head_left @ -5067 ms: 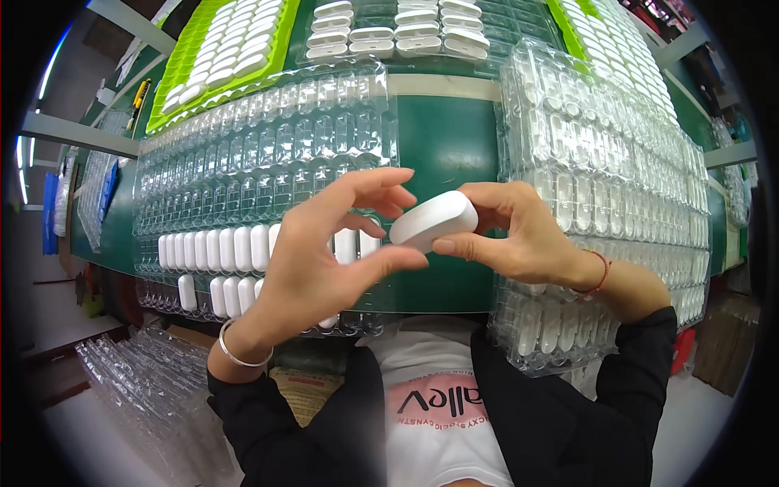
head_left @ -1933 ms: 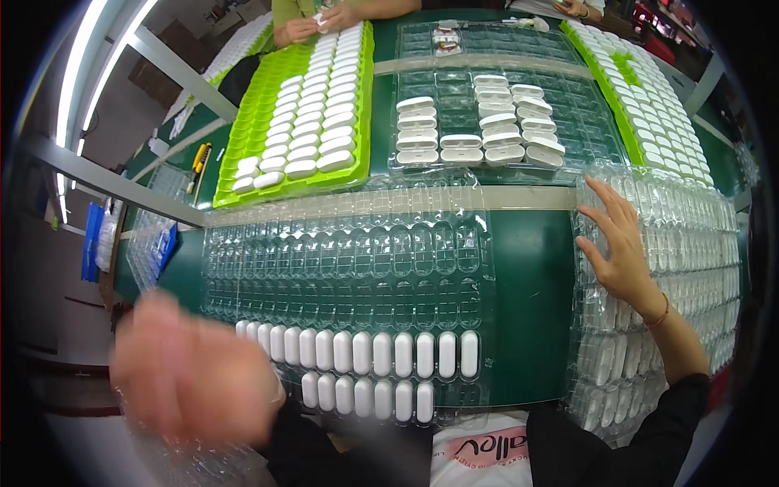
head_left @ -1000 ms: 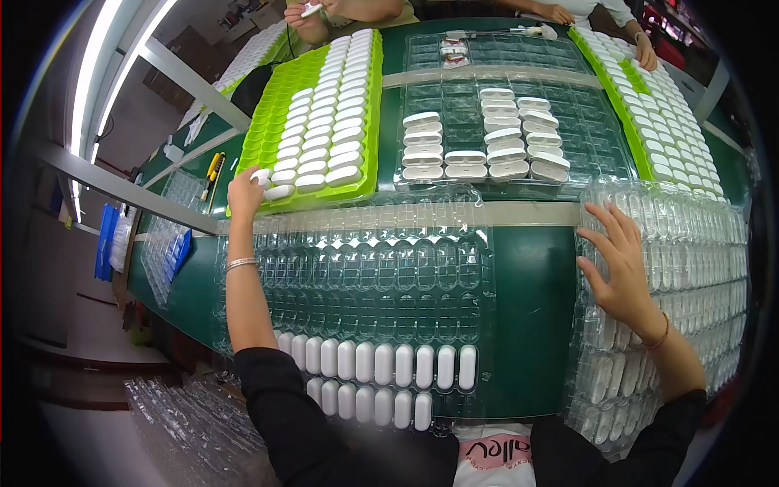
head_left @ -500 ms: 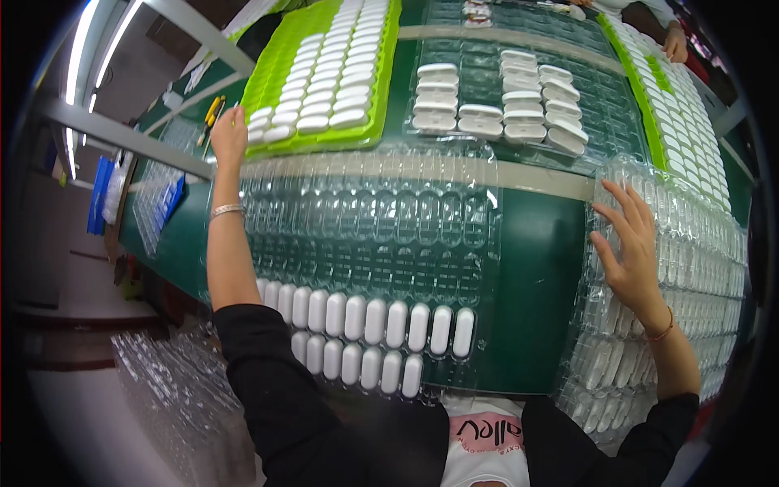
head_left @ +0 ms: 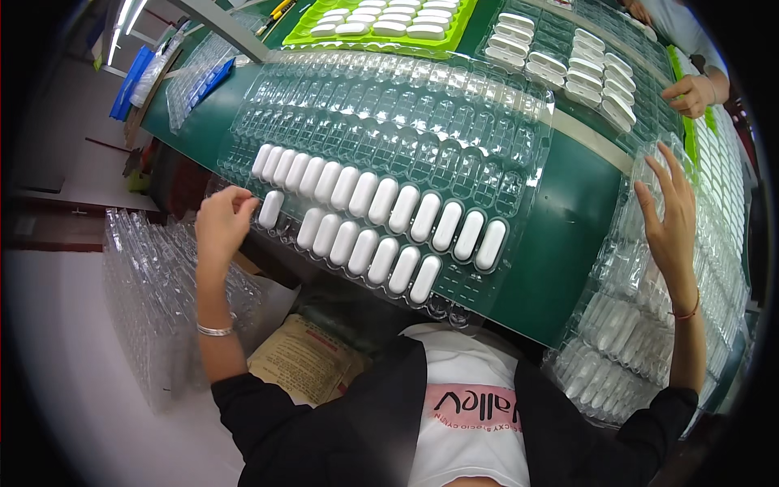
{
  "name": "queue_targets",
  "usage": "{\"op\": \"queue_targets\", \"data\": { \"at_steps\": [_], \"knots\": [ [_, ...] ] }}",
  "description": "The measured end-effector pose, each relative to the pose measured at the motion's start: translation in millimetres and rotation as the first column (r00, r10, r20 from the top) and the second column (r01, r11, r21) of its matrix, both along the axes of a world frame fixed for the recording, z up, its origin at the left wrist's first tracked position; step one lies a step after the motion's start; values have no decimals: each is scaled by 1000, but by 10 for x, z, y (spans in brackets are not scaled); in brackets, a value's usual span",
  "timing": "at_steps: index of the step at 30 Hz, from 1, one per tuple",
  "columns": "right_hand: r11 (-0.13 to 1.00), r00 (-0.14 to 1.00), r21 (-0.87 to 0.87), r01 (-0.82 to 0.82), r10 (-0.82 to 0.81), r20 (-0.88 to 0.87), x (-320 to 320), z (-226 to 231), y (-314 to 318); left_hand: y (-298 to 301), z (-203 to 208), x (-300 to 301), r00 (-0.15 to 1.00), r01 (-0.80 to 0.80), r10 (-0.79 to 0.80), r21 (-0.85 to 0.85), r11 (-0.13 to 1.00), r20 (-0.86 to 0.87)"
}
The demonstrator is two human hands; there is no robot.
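Observation:
A clear plastic blister tray (head_left: 535, 122) lies before me, two of its rows largely filled with oblong white cases (head_left: 366, 193). My left hand (head_left: 221, 223) is at the tray's near left end, thumb and fingers pinched together. It is next to a single white case (head_left: 271, 209) in the nearest row. Whether anything small is between those fingertips I cannot make out. My right hand (head_left: 669, 211), fingers spread, is over a stack of clear trays (head_left: 625, 325) that hold white pieces. Nothing is gripped in it.
Beyond the tray stands a green tray (head_left: 462, 32) of white cases. Opened white cases (head_left: 548, 69) sit in clear trays at the back. A co-worker's hand (head_left: 696, 93) is at the far right. Stacked empty trays (head_left: 174, 325) and a brown sack (head_left: 304, 357) are below the table.
My view has turned down toward the near table edge. My left hand has come back from the green tray to the clear tray's near left end. The right hand stays over the stack.

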State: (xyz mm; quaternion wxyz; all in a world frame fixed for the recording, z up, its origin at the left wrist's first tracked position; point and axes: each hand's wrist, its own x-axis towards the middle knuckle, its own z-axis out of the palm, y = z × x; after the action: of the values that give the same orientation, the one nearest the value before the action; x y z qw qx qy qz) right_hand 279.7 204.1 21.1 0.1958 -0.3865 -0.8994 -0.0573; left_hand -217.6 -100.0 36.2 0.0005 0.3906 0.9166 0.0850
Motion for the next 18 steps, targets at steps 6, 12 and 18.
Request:
{"op": "queue_targets", "data": {
  "at_steps": [6,12,18],
  "knots": [
    [995,990,-53,-88,81,-116,149,214,-104,-49,-536,14,985,-12,1,-66,998,-172],
    [968,923,-221,118,-189,-336,1066,497,-223,65,-154,1160,994,50,25,675,736,-102],
    [573,628,-353,740,-776,55,3189,839,-546,656,-186,2983,408,52,-781,842,537,473]
  ]
}}
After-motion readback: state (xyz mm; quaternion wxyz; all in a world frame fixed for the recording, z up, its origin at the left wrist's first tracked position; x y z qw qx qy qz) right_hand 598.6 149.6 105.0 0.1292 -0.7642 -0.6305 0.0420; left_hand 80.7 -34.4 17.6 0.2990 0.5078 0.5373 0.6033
